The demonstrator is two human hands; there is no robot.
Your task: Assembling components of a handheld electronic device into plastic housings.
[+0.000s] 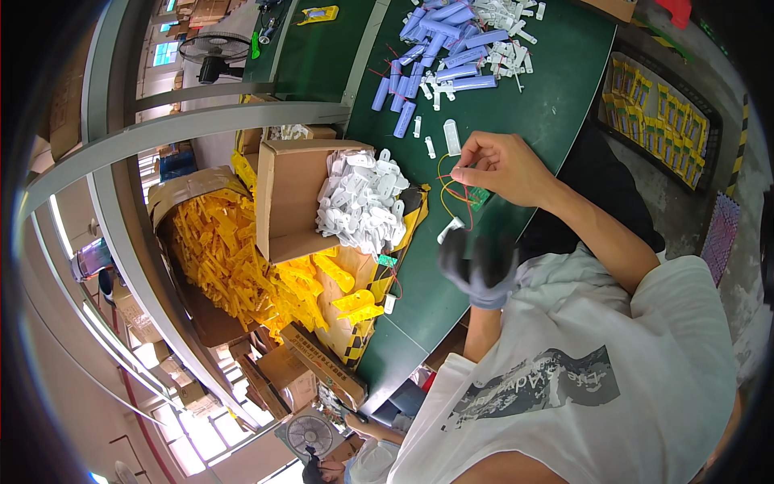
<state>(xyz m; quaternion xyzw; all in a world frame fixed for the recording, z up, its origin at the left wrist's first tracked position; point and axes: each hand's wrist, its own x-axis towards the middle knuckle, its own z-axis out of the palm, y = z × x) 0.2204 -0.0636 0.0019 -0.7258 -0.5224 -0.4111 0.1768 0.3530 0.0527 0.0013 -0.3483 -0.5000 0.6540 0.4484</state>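
My bare right hand (506, 168) is closed in a pinch, with thin red and yellow wires (446, 194) at its fingertips. Just below the palm lies a small green circuit board (479, 197), partly covered by the hand. The wires loop down to a white plug-like piece (451, 230) at the table edge side. My left hand (480, 268), in a grey and black glove, is beside that white piece; motion smears its fingers, so its grip cannot be made out. Next to the right fingertips rests a flat white plastic piece (451, 137).
Lilac cylindrical battery cells (442, 36) and small white plastic parts (508, 60) are heaped on the green table (411, 323). To the left stand a carton of white pieces (363, 200) and a box of yellow plastic parts (218, 250). A black crate (621, 137) holds yellow assemblies at right.
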